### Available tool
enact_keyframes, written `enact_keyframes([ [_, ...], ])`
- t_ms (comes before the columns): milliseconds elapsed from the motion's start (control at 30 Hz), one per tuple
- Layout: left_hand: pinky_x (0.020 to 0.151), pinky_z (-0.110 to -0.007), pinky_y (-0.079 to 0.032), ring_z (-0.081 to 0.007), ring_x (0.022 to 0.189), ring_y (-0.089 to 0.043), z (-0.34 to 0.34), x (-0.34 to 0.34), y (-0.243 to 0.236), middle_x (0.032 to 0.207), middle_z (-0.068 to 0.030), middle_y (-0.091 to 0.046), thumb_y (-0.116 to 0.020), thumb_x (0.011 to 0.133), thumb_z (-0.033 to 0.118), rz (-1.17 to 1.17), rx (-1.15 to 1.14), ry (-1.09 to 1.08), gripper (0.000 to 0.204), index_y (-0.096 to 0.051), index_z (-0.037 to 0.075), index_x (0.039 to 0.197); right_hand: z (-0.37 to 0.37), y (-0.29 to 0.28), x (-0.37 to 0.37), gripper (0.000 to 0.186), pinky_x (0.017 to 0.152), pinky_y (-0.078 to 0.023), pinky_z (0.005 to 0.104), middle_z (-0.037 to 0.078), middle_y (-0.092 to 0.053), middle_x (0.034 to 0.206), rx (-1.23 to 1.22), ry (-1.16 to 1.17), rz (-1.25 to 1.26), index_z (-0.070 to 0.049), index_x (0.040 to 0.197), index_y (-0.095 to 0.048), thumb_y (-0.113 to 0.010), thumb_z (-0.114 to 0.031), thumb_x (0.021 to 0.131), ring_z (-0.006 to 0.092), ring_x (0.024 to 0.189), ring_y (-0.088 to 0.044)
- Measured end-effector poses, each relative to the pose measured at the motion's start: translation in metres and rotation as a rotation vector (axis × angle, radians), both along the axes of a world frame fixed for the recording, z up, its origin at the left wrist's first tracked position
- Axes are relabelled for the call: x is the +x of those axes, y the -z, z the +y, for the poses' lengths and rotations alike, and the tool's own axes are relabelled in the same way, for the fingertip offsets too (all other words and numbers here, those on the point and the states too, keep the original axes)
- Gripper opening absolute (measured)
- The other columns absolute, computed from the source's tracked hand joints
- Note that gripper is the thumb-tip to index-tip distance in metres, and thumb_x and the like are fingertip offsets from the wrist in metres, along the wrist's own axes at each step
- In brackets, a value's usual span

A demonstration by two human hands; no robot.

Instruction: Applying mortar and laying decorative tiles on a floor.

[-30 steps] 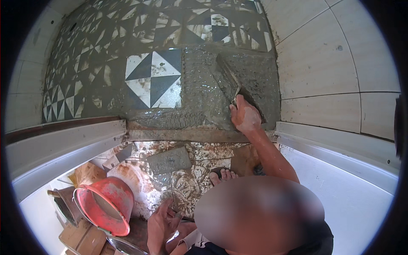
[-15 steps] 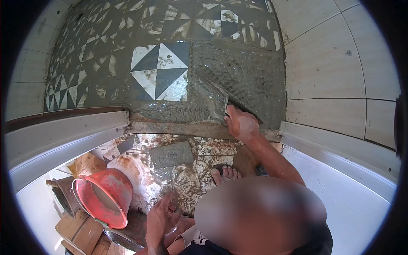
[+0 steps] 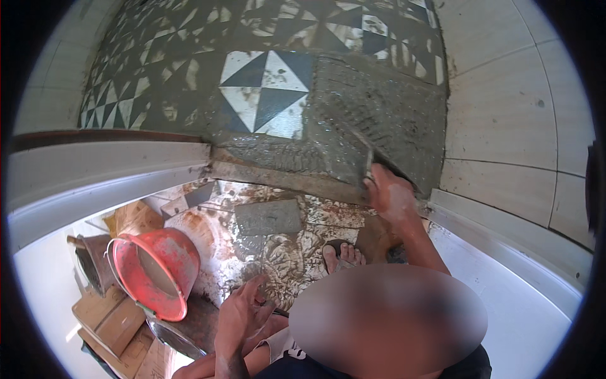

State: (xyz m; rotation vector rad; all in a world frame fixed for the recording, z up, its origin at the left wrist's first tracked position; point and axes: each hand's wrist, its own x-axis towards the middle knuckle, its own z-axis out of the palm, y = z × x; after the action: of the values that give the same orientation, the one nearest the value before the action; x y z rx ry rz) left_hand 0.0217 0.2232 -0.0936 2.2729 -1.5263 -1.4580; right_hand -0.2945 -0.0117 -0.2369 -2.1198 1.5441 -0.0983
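Observation:
My right hand (image 3: 389, 192) is closed round the handle of a trowel (image 3: 372, 145). The trowel's long blade lies tilted against wet grey mortar (image 3: 404, 120), which shows combed ridges. Left of that mortar, a tile (image 3: 262, 95) with white and dark triangles sits in the bed, smeared in places. My left hand (image 3: 240, 316) is low in the view beside my bent leg, with loosely curled fingers somewhat apart and nothing visible in them.
Patterned tiles (image 3: 183, 38) smeared with mortar cover the far floor. A door sill (image 3: 284, 181) crosses between white frames. Nearer are a grey tile piece (image 3: 268, 218), a red bucket (image 3: 180, 256), a second bucket (image 3: 95, 259) and cardboard boxes (image 3: 113, 322). A tiled wall (image 3: 499, 107) rises at right.
The whole view has shifted, so the floor and the tile appear farther right and slightly higher. My right hand keeps the trowel on the mortar; my left hand stays by my leg.

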Motion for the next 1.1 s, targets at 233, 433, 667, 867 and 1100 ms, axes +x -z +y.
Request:
enact_keyframes([
  [233,0.077,-0.045,-0.060,-0.0339,0.089,-0.074,-0.010,-0.001,-0.003,0.098,-0.0128,-0.074,-0.079,0.085,0.027,0.005,0.054,0.051,0.066,-0.057,0.011,0.145,0.014,0.009,-0.064,0.022,0.079,-0.053,0.0556,0.023,-0.069,0.107,-0.108,0.030,0.034,-0.006,0.116,-0.065,-0.065,-0.021,0.100,0.0473,0.095,-0.067],
  [433,0.073,-0.042,-0.059,-0.0311,0.083,-0.074,-0.001,0.001,-0.002,0.093,-0.0122,-0.073,-0.081,0.086,0.028,-0.007,0.036,0.024,0.063,-0.059,0.010,0.143,0.025,0.015,-0.057,0.023,0.076,-0.053,0.0558,0.022,-0.069,0.102,0.007,-0.116,0.035,-0.008,0.117,-0.065,-0.065,-0.021,0.098,0.0471,0.092,-0.067],
  [667,0.069,-0.039,-0.057,-0.0271,0.075,-0.073,0.002,-0.002,0.001,0.084,-0.0127,-0.072,-0.083,0.087,0.025,0.000,-0.008,0.028,0.058,-0.063,0.005,0.138,0.033,0.012,-0.040,0.023,0.073,-0.053,0.0558,0.019,-0.069,0.100,0.076,-0.146,-0.001,-0.014,0.118,-0.064,-0.067,-0.023,0.097,0.0463,0.089,-0.068],
  [867,0.068,-0.038,-0.057,-0.0273,0.075,-0.074,0.003,-0.002,0.003,0.085,-0.0146,-0.073,-0.082,0.087,0.021,0.018,0.006,-0.001,0.056,-0.063,0.003,0.136,0.029,0.007,-0.032,0.022,0.070,-0.052,0.0559,0.021,-0.068,0.097,0.088,-0.173,0.032,-0.010,0.112,-0.061,-0.068,-0.025,0.097,0.0468,0.087,-0.067],
  [1100,0.069,-0.043,-0.058,-0.0332,0.076,-0.074,0.000,-0.005,0.005,0.087,-0.0137,-0.073,-0.084,0.085,0.028,-0.004,0.029,-0.016,0.062,-0.063,0.006,0.138,-0.007,-0.009,-0.027,0.029,0.078,-0.051,0.0577,0.025,-0.070,0.102,0.006,0.190,-0.125,-0.005,0.113,-0.055,-0.063,-0.031,0.102,0.0497,0.093,-0.066],
])
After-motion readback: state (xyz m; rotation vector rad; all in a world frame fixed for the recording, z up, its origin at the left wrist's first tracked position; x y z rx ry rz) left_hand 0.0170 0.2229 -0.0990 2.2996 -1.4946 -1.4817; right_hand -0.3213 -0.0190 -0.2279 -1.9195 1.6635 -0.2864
